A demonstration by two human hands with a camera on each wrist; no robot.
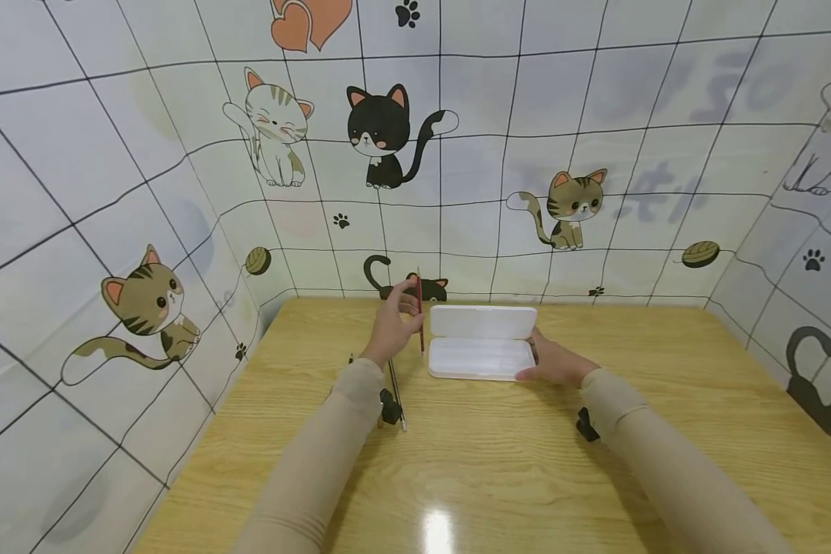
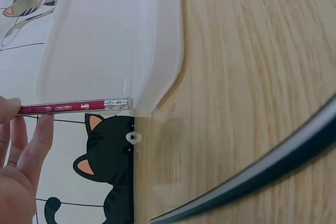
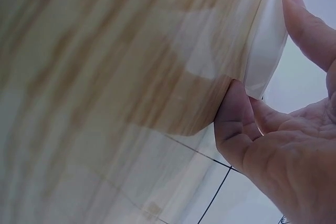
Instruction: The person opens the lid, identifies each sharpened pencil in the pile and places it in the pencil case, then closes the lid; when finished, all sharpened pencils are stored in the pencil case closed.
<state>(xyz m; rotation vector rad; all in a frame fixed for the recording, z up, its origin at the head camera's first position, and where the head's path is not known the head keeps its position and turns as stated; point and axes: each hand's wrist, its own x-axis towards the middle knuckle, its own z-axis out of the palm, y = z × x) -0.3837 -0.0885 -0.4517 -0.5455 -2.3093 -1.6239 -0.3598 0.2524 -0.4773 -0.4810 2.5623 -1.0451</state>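
My left hand (image 1: 391, 327) pinches a red pencil (image 1: 420, 312) upright; my right hand (image 1: 557, 363), loosely open, steadies the open white case (image 1: 481, 342) on the counter (image 1: 498, 462)

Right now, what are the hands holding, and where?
Left hand pinches a red pencil near its upper end; right hand steadies the open white case at its right end.

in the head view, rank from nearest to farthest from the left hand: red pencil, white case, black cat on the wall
1. red pencil: pinched upright in the left hand.
2. white case: open on the table, just right of that hand.
3. black cat: high on the back wall, above the hand.
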